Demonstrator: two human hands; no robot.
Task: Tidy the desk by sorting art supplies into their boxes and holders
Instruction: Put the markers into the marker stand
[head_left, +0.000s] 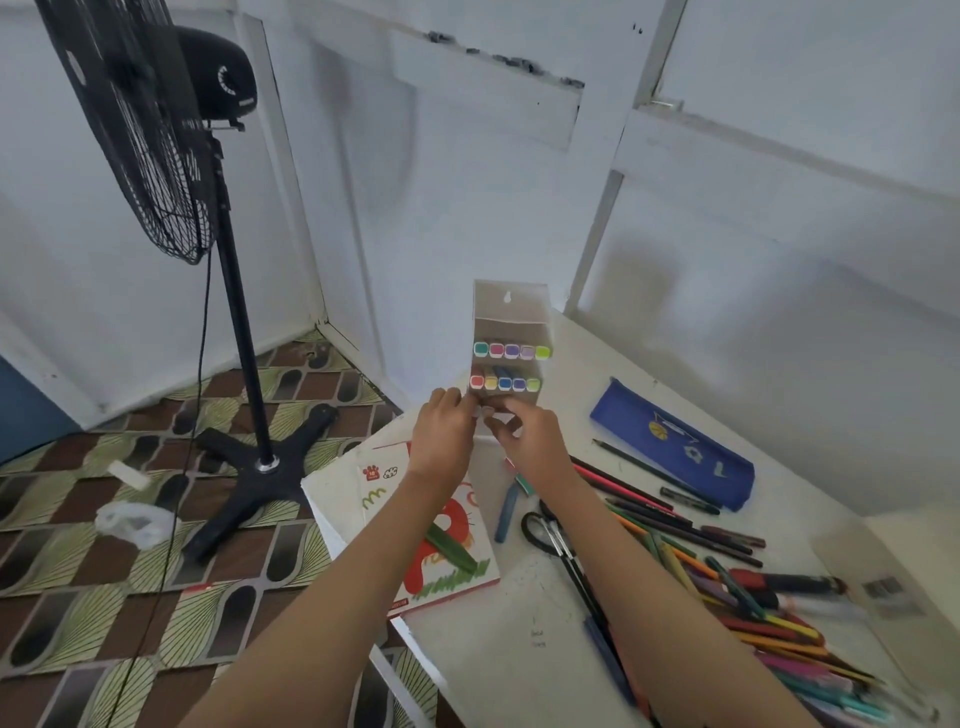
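A clear plastic marker box (510, 317) is held up above the white desk (535, 597), its lid flap open at the top. Two rows of markers with coloured caps (511, 367) fill it. My left hand (441, 434) grips the box's lower left corner. My right hand (527, 434) pinches its lower edge from the right. Loose coloured pencils and pens (727, 561) lie spread over the desk to the right. A blue pen (506, 514) and black-handled scissors (550, 535) rest under my right forearm.
A blue pencil pouch (670, 444) lies at the back right. A red and white sketchbook (415, 525) with a green marker (452, 548) on it sits at the desk's left edge. A black standing fan (156, 130) stands on the patterned floor to the left.
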